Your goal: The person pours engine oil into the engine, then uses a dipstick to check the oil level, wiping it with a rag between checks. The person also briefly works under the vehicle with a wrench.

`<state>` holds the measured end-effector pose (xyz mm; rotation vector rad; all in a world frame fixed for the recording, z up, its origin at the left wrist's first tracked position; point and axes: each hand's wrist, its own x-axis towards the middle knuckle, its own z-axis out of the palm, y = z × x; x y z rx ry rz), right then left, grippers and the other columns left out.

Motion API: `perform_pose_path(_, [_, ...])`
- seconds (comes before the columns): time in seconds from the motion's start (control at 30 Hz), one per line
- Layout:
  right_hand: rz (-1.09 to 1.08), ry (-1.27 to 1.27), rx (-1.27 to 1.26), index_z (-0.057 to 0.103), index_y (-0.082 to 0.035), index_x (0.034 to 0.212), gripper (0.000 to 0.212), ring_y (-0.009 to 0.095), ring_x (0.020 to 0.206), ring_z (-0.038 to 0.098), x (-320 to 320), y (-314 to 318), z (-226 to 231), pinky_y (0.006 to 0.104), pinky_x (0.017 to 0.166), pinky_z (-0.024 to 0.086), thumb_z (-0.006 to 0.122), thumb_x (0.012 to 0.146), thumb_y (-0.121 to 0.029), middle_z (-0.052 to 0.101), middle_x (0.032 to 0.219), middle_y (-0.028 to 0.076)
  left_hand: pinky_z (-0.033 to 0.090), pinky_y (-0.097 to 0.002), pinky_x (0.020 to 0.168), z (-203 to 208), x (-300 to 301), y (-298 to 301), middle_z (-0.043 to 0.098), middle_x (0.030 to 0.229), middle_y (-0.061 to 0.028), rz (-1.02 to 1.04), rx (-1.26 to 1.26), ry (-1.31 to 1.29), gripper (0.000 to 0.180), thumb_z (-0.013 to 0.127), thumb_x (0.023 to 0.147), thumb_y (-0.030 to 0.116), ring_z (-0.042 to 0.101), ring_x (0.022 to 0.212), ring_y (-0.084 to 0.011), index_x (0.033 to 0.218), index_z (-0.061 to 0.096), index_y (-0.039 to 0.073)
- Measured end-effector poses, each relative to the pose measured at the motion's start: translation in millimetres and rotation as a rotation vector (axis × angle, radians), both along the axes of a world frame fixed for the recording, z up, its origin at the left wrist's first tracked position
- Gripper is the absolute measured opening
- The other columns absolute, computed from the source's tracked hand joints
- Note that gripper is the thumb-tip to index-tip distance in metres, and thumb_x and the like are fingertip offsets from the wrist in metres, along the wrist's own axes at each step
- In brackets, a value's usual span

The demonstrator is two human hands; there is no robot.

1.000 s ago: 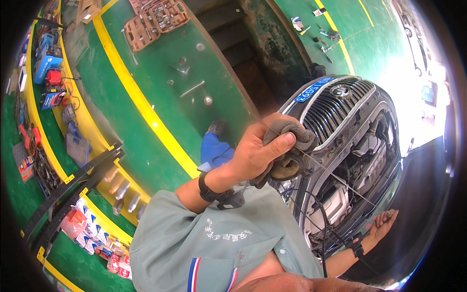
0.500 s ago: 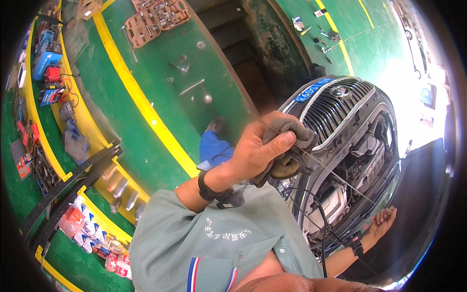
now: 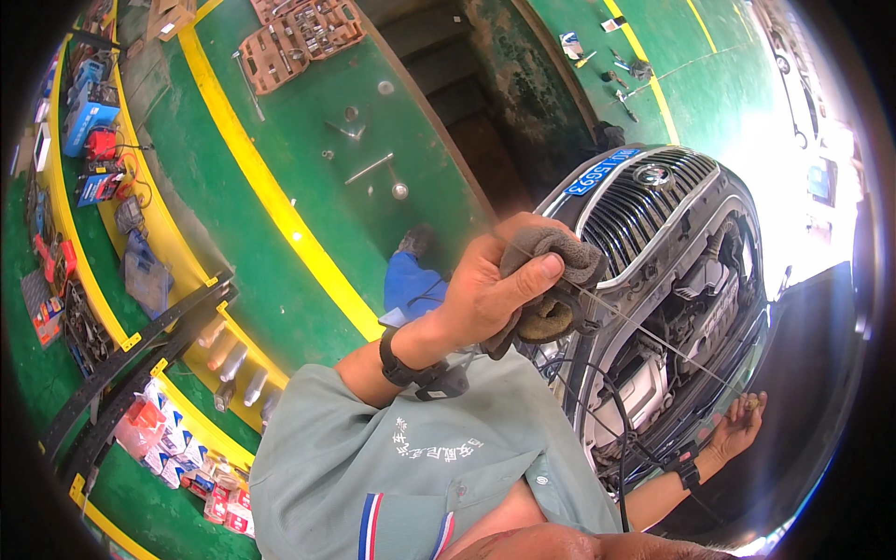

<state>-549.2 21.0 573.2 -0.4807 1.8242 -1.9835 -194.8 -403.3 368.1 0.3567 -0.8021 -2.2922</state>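
Note:
My left hand point(image 3: 499, 289) is closed around a dirty grey rag point(image 3: 569, 266), its thumb pressing on the cloth. A long thin metal rod that looks like an oil dipstick point(image 3: 653, 338) runs from the bunched rag down to the right. At its far end my right hand point(image 3: 739, 426) has its fingers curled on the dipstick's end; the exact grip is too small to make out. Both hands are over or beside a dark car point(image 3: 653, 177) with its engine bay point(image 3: 644, 392) exposed. The rag hides the rod's other end.
A dark raised panel point(image 3: 812, 373) stands beyond my right hand. Black cables point(image 3: 616, 411) hang by the engine bay. A pit point(image 3: 467, 84) cuts the green floor, with an open socket case point(image 3: 299, 47) and loose tools beside it. Yellow shelves point(image 3: 233, 177) with tools line the left.
My right hand has moved slightly right and away from the rag, drawing the dipstick with it. The left hand keeps its hold on the rag, almost unmoved.

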Motion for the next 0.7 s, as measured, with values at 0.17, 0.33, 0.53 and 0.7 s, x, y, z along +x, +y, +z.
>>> perform_pose_path(0.17, [-0.022,0.064,-0.007,0.06,-0.004,0.128,0.032,0.014,0.078,0.043,8.2,-3.8,-0.1,0.0254,0.065,0.038,0.061,0.096,-0.006,0.055,0.1,0.006,0.05,-0.03,0.096,0.6,0.6,-2.0,0.063,0.121,-0.007,-0.012,0.012,-0.001,0.032,0.065,0.101,0.024,0.063,0.109,-0.014,0.12,0.063,-0.002])
perform_pose_path(0.33, [0.006,0.064,-0.024,0.061,-0.005,0.128,0.031,0.015,0.079,0.044,8.1,-2.3,1.3,0.0253,0.066,0.038,0.06,0.097,-0.006,0.053,0.1,0.007,0.049,-0.0296,0.097,-1.1,0.2,-5.1,0.065,0.119,-0.0065,-0.033,0.005,-0.005,0.033,0.066,0.101,0.025,0.062,0.108,-0.0128,0.122,0.062,0.0])
perform_pose_path(0.53, [0.009,0.042,-0.029,0.06,-0.004,0.129,0.033,0.014,0.078,0.043,4.7,0.0,1.6,0.0252,0.066,0.038,0.059,0.097,-0.006,0.053,0.1,0.006,0.05,-0.0297,0.097,-2.3,-3.3,-6.8,0.065,0.119,-0.0069,-0.039,0.029,0.006,0.032,0.065,0.101,0.024,0.063,0.108,-0.013,0.122,0.062,0.0])
perform_pose_path(0.7, [0.01,0.053,-0.031,0.058,-0.003,0.13,0.034,0.013,0.077,0.043,6.4,-1.5,1.0,0.0254,0.066,0.037,0.059,0.097,-0.007,0.053,0.099,0.006,0.05,-0.0302,0.097,-2.7,-6.2,-8.5,0.065,0.119,-0.007,-0.051,0.029,0.006,0.032,0.065,0.101,0.023,0.063,0.108,-0.0134,0.122,0.061,-0.001])
